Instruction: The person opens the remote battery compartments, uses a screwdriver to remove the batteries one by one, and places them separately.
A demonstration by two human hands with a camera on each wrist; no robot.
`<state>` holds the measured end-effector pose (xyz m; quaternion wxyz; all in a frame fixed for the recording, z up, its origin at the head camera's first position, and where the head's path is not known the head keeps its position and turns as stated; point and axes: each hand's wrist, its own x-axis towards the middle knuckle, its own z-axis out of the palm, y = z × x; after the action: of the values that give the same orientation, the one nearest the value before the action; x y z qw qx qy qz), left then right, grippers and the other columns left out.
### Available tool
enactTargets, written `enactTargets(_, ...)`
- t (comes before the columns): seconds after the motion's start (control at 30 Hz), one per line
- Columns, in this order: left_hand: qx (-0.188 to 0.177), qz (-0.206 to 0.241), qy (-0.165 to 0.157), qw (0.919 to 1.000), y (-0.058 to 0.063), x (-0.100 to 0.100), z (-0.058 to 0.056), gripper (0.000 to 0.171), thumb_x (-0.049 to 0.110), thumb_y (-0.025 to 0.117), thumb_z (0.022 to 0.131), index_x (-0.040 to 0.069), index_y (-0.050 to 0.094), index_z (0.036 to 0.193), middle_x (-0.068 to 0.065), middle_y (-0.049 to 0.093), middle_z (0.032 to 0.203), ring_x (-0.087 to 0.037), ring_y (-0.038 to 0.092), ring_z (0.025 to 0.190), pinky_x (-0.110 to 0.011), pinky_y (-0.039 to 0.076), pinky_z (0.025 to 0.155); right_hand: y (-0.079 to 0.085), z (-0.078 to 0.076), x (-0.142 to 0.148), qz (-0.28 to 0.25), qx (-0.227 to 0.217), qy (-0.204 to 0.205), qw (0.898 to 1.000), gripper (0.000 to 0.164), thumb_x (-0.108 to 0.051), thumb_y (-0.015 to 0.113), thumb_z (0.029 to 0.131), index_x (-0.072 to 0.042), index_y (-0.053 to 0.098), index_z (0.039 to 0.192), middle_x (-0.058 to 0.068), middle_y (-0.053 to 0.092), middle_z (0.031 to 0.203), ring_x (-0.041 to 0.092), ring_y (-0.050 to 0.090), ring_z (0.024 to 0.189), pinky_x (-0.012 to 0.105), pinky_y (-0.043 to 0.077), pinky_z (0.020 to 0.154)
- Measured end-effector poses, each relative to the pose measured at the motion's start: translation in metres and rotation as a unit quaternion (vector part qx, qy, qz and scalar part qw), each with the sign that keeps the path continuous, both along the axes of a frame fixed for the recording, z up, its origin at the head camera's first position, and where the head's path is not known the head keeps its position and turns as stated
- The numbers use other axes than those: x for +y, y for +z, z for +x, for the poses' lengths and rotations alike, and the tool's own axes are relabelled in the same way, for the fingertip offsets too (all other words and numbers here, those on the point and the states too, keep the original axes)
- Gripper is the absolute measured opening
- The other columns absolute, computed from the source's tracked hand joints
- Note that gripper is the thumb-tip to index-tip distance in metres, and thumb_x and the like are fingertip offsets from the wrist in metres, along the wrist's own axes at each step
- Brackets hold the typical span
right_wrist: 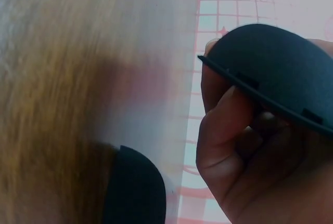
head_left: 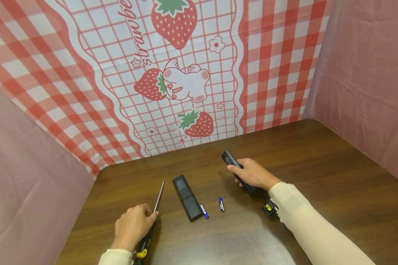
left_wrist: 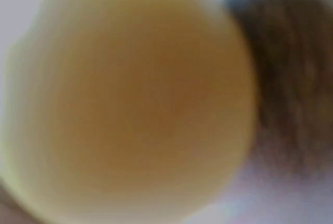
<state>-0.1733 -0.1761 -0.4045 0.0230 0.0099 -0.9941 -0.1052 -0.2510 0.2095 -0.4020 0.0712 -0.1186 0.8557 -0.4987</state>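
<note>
In the head view my left hand (head_left: 132, 226) grips a screwdriver whose thin metal shaft (head_left: 160, 195) points away across the table. A blurred amber round shape (left_wrist: 130, 99) fills most of the left wrist view. My right hand (head_left: 253, 173) holds a long black plastic shell (head_left: 230, 159) with pale lettering, raised at the right. The right wrist view shows the shell's (right_wrist: 281, 73) curved end and small clips along its edge, with bent fingers under it. Between the hands lies a black lettered case (head_left: 185, 195) with a seam across its middle.
Close beside the case's near end lies a blue and silver battery (head_left: 204, 211). A second battery (head_left: 221, 204) lies a little to the right. The brown wooden table (head_left: 318, 173) ends at a strawberry-print cloth (head_left: 215, 88), with pink cloth (head_left: 368, 73) at the sides.
</note>
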Motion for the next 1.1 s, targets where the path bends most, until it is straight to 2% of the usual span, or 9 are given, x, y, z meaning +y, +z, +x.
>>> enactTargets(0.13, -0.004, 0.003, -0.001, 1.0000, 0.001, 0.003, 0.003, 0.026, 0.050, 0.071, 0.087, 0.025, 0.068, 0.081, -0.003, 0.069, 0.082, -0.028, 0.064, 0.069, -0.048, 0.044, 0.054, 0.001, -0.001, 0.004, 0.011, 0.001, -0.004, 1.000, 0.040, -0.034, 0.054, 0.104, 0.005, 0.061, 0.102, 0.011, 0.065, 0.074, 0.022, 0.063, 0.061, 0.036, 0.054, 0.059)
enactTargets(0.27, 0.004, 0.004, 0.001, 1.0000, 0.001, 0.006, 0.006, 0.027, 0.048, 0.070, 0.088, 0.022, 0.070, 0.093, -0.004, 0.072, 0.090, -0.032, 0.066, 0.075, -0.049, 0.046, 0.057, 0.001, -0.002, 0.006, 0.016, -0.002, -0.007, 1.000, 0.039, -0.033, 0.053, 0.105, 0.005, 0.062, 0.101, 0.010, 0.065, 0.075, 0.021, 0.064, 0.061, 0.036, 0.054, 0.059)
enactTargets(0.37, 0.015, 0.005, 0.005, 0.9999, 0.000, 0.006, 0.007, 0.034, 0.047, 0.069, 0.090, 0.018, 0.068, 0.106, -0.007, 0.073, 0.096, -0.036, 0.067, 0.080, -0.051, 0.047, 0.059, 0.000, -0.001, 0.007, 0.002, -0.006, -0.010, 1.000, 0.038, -0.031, 0.054, 0.104, 0.006, 0.061, 0.099, 0.011, 0.066, 0.074, 0.021, 0.065, 0.060, 0.036, 0.055, 0.058)
enactTargets(0.5, 0.026, 0.001, 0.007, 0.9996, 0.000, 0.006, 0.010, 0.040, 0.046, 0.066, 0.091, 0.014, 0.066, 0.116, -0.009, 0.071, 0.097, -0.038, 0.067, 0.081, -0.052, 0.048, 0.060, -0.002, -0.002, 0.006, -0.028, -0.009, -0.014, 0.999, 0.034, -0.027, 0.055, 0.104, 0.006, 0.058, 0.099, 0.014, 0.066, 0.073, 0.022, 0.065, 0.060, 0.036, 0.055, 0.057)
enactTargets(0.63, 0.038, -0.011, 0.006, 0.9992, 0.007, 0.009, 0.016, 0.043, 0.046, 0.064, 0.093, 0.013, 0.066, 0.121, -0.012, 0.067, 0.106, -0.038, 0.067, 0.088, -0.055, 0.050, 0.064, -0.002, -0.001, 0.006, -0.053, -0.016, -0.008, 0.998, 0.028, -0.023, 0.056, 0.103, 0.005, 0.055, 0.101, 0.016, 0.065, 0.075, 0.023, 0.065, 0.062, 0.038, 0.056, 0.057)
enactTargets(0.73, 0.053, -0.017, -0.007, 0.9984, 0.014, 0.014, 0.023, 0.041, 0.044, 0.064, 0.093, 0.012, 0.068, 0.119, -0.013, 0.065, 0.107, -0.038, 0.066, 0.089, -0.056, 0.051, 0.063, -0.003, 0.000, 0.007, -0.057, -0.018, -0.005, 0.998, 0.027, -0.021, 0.057, 0.103, 0.006, 0.055, 0.103, 0.016, 0.065, 0.075, 0.024, 0.066, 0.062, 0.038, 0.057, 0.057)
enactTargets(0.87, 0.083, -0.016, -0.033, 0.9959, 0.017, 0.023, 0.031, 0.032, 0.041, 0.066, 0.093, 0.015, 0.072, 0.109, -0.005, 0.067, 0.094, -0.034, 0.068, 0.081, -0.051, 0.050, 0.056, -0.003, 0.000, 0.008, -0.040, -0.014, -0.005, 0.999, 0.027, -0.022, 0.056, 0.103, 0.005, 0.056, 0.103, 0.016, 0.067, 0.076, 0.024, 0.067, 0.063, 0.037, 0.057, 0.059)
enactTargets(0.93, 0.094, -0.013, -0.044, 0.9945, 0.017, 0.027, 0.035, 0.027, 0.040, 0.068, 0.093, 0.016, 0.073, 0.104, 0.000, 0.066, 0.087, -0.031, 0.069, 0.077, -0.048, 0.049, 0.053, -0.003, 0.000, 0.007, -0.024, -0.008, -0.002, 1.000, 0.027, -0.023, 0.056, 0.103, 0.004, 0.057, 0.102, 0.015, 0.068, 0.077, 0.023, 0.067, 0.063, 0.037, 0.057, 0.059)
enactTargets(1.1, 0.109, 0.001, -0.071, 0.9916, 0.015, 0.036, 0.041, 0.020, 0.037, 0.070, 0.092, 0.018, 0.073, 0.097, 0.002, 0.071, 0.084, -0.027, 0.069, 0.069, -0.042, 0.047, 0.048, -0.004, 0.000, 0.008, 0.039, 0.033, -0.008, 0.999, 0.028, -0.027, 0.058, 0.101, 0.000, 0.060, 0.093, 0.009, 0.064, 0.074, 0.019, 0.064, 0.059, 0.035, 0.054, 0.055)
